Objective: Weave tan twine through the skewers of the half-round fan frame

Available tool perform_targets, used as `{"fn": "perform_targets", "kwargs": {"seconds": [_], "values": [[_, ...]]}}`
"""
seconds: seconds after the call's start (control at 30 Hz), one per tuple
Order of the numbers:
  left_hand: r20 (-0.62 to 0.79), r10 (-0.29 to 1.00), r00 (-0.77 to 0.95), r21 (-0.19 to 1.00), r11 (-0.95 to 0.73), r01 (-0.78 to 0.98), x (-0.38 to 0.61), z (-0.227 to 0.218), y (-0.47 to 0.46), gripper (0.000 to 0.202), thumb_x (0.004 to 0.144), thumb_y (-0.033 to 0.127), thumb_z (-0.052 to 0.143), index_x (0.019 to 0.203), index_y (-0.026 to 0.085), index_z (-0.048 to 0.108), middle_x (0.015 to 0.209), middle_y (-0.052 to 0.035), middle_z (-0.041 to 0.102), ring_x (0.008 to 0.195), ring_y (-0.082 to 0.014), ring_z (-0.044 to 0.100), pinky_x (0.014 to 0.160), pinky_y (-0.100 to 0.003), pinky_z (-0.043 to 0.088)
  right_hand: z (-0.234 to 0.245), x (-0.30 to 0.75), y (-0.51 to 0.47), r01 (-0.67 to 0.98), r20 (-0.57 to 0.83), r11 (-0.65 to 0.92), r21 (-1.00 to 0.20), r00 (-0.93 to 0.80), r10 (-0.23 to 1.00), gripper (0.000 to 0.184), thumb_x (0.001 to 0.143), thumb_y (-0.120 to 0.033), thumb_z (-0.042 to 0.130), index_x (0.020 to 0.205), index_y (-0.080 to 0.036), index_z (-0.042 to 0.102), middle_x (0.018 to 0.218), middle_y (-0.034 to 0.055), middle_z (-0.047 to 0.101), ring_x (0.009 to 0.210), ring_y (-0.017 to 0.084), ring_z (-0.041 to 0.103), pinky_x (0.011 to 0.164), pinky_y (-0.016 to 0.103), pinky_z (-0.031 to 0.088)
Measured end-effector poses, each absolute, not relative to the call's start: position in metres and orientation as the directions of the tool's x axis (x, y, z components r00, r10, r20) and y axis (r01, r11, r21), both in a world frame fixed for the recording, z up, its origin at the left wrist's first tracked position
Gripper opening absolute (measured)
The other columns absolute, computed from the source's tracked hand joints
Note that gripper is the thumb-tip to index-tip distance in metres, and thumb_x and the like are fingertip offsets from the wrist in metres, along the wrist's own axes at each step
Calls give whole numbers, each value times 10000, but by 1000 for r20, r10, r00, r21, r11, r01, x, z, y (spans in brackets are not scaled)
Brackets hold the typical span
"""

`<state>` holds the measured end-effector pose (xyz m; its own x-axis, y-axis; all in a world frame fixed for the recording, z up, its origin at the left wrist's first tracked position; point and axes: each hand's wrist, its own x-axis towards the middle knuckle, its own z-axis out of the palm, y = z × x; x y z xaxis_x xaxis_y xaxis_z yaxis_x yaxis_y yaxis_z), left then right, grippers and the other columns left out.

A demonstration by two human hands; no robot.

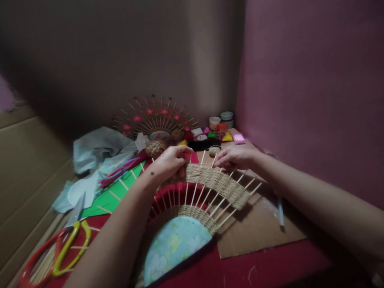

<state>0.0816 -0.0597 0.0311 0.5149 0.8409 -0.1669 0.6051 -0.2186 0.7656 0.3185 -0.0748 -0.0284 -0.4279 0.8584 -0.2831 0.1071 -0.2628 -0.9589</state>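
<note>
A fan-shaped woven piece (210, 188) lies before me, thin wooden sticks radiating from a pale blue-green half-disc (177, 244), with bands of tan twine woven across them. My left hand (171, 162) is closed over the upper left edge of the outer woven band, fingers pinched at the sticks. My right hand (235, 157) rests on the upper right edge, fingers curled near a stick; what they pinch is too small to make out. A ball of twine (155, 148) sits just behind my left hand.
A finished fan with pink flowers (156, 118) stands at the back. Small coloured pieces and cups (220, 128) sit at the back right. Green paper (117, 194), scissors (64, 244), cloth (99, 150) and a cardboard sheet (264, 228) lie around. A pink wall (315, 88) rises on the right.
</note>
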Motion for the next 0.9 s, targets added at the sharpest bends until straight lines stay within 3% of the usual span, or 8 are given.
{"fn": "perform_targets", "kwargs": {"seconds": [0.17,0.3,0.47,0.53,0.7,0.8,0.9], "values": [[-156,849,505,786,-203,584,84,31,-59,381,777,140,474,1150,206,509,429,49,513,290,-85,422,315,-175,295,-27,318,-75,125,-265,-234,-964,-400,877,134,590,-185,712,692,-105,678,459,-33,474,400,29,309,347,175,206],[-67,892,447,845,-188,501,86,35,-60,364,737,71,494,1092,149,518,621,12,580,353,-59,465,329,-171,323,-27,317,-77,125,-262,-231,-965,-403,877,130,584,-172,694,688,-94,682,429,-36,461,392,32,306,344,182,199],[66,879,472,850,-297,435,89,41,-67,283,743,152,522,1021,114,556,618,-2,561,388,-69,465,343,-187,325,-24,316,-79,153,-240,-193,-969,-421,875,142,590,-173,685,698,-81,685,417,-37,465,384,31,314,349,186,200],[60,841,538,799,-363,479,94,41,-70,267,738,174,521,992,125,587,665,-16,589,421,-71,476,376,-192,334,-22,316,-80,166,-221,-163,-973,-436,873,146,595,-171,682,709,-79,688,429,-34,478,383,29,320,350,187,199],[-34,741,671,525,-558,643,114,39,-67,246,696,216,555,908,158,665,745,-28,629,646,-118,541,573,-216,398,-20,317,-81,193,-204,-128,-973,-449,870,169,614,-174,673,754,-80,690,449,-36,484,373,24,318,352,190,191],[-107,709,697,504,-566,653,124,36,-63,277,700,287,555,918,156,664,700,-12,610,630,-120,522,554,-216,378,-20,317,-80,183,-186,-113,-977,-452,872,170,616,-180,670,755,-84,691,462,-30,494,380,29,338,356,188,202],[-87,701,708,435,-613,659,128,34,-62,228,685,289,558,814,154,690,649,0,603,628,-120,516,557,-216,358,-19,317,-80,199,-187,-106,-974,-448,874,174,619,-192,671,762,-96,693,453,-36,479,380,30,321,353,185,200]]}}
